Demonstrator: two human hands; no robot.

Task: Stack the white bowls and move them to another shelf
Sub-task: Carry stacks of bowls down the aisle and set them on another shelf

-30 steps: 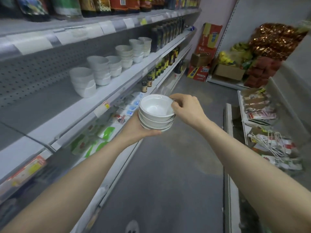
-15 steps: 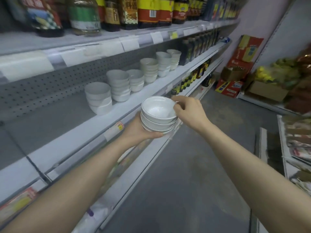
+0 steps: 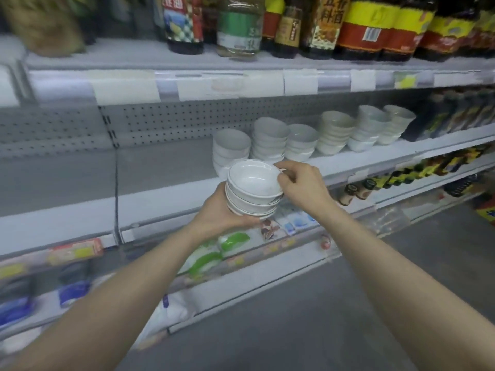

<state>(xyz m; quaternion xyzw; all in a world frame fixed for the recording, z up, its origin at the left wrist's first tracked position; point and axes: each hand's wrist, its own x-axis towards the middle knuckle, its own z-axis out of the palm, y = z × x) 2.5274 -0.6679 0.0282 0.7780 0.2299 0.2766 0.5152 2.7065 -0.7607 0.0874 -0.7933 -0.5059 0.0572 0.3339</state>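
A person is holding a small stack of white bowls (image 3: pixel 254 194) up in the air with both hands. The left hand (image 3: pixel 217 214) is cupping the stack from below and from its left side, and its fingers are curling round the bottom bowl. The right hand (image 3: pixel 302 187) is pinching the rim of the top bowl on its right side, with thumb and fingers closing on the edge. The bowls are sitting one inside the other, and thin dark lines are running round their rims. The stack is hanging just in front of the front edge of the middle shelf (image 3: pixel 160 207).

On that shelf more bowl stacks (image 3: pixel 270 140) are standing in a row, from near the middle toward the right end. The nearest one is sitting right behind the bowls in the hands. Dark bottles (image 3: pixel 455 116) are standing at the right end of the same shelf.

The top shelf (image 3: pixel 187 60) is carrying big bottles (image 3: pixel 359 25) with red and yellow labels. White tags (image 3: pixel 300 81) are sticking along its front edge. On the lower shelf, green and white packets (image 3: pixel 233 241) are lying near the front edge, below the left hand. The sides of the view are looking blurry.
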